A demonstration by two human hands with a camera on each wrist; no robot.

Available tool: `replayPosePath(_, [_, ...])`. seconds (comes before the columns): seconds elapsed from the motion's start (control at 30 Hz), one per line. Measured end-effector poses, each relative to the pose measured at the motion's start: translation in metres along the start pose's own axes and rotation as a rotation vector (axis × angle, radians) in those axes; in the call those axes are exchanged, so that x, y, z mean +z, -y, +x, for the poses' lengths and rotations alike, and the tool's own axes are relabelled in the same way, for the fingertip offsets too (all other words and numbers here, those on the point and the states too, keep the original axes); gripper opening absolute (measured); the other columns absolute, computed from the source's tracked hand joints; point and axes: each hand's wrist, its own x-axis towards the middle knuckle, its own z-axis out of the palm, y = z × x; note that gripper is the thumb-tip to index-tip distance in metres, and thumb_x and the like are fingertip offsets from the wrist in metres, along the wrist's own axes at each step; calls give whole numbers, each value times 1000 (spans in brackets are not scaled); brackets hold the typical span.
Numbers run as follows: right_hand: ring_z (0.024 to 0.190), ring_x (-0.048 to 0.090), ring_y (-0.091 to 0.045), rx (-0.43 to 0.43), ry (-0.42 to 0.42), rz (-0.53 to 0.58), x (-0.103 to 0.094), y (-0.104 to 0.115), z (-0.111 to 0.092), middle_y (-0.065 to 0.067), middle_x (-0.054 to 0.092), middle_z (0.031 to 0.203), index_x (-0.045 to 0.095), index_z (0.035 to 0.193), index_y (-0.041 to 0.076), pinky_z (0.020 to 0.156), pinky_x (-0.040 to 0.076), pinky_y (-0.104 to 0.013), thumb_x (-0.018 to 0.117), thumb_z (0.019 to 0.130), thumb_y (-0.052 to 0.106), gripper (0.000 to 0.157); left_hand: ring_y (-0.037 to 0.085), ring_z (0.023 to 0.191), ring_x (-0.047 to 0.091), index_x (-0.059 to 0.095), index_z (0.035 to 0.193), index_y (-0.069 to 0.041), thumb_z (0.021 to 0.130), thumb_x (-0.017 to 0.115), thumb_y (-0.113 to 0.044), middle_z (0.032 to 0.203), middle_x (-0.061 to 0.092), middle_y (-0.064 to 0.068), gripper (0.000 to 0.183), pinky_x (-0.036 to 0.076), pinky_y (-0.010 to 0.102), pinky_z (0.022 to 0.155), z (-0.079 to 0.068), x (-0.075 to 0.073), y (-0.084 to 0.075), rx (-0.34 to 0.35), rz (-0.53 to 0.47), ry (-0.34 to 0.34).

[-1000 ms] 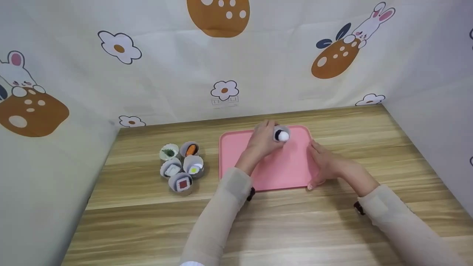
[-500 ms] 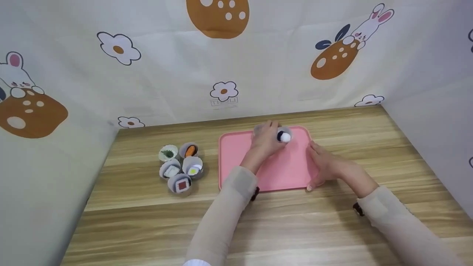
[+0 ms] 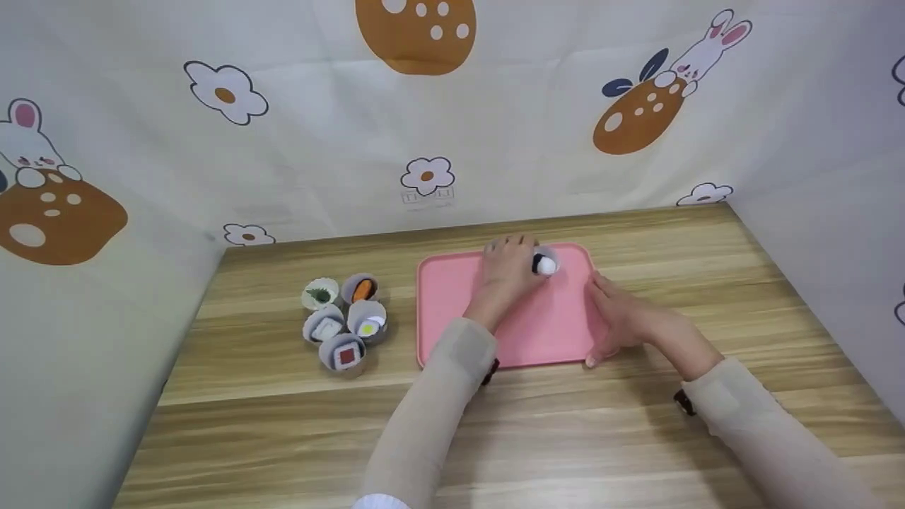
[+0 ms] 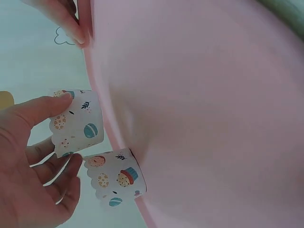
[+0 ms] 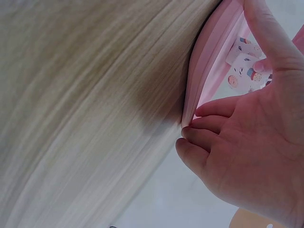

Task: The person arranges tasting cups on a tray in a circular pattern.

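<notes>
Paper cup [image 4: 85, 124] with a white ball [image 3: 546, 266] inside sits at the far side of the pink tray [image 3: 551, 325], pinched near its scalloped rim by the left hand [image 3: 505, 274]; it looks light and crushable, so a gentle mid-wall hold suits. The right hand [image 3: 623, 316] rests loosely extended against the tray's edge.

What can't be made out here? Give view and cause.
Head: contents of the left-hand white cupcake-printed paper cup on the pink rectangular tray, covered by the left hand; left wrist: hidden by its wall.
Left wrist: most of the right hand, cut off by the top edge.
Head: grey lettering on the cream wall cloth, too small and blurred.
</notes>
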Motion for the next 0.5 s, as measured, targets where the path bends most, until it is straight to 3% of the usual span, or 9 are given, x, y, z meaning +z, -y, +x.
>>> replayPosePath(0.27, [150, 9, -51, 22, 14, 3, 0, 1, 0, -31, -3, 163, 5, 154, -11, 120, 22, -60, 88, 63, 57, 141, 24, 128, 42, 61, 131, -24, 85, 76, -43, 137, 51, 2, 52, 32, 48, 107, 0, 2, 1, -53, 27, 8])
replayPosePath(0.5, [150, 7, -52, 9, 7, 1, 1, 1, 0, -33, -3, 162, 6, 153, -13, 121, 19, -60, 89, 62, 56, 141, 25, 135, 35, 61, 133, -25, 89, 74, -39, 146, 42, 3, 48, 24, 52, 115, 1, 3, 1, -72, 14, 34])
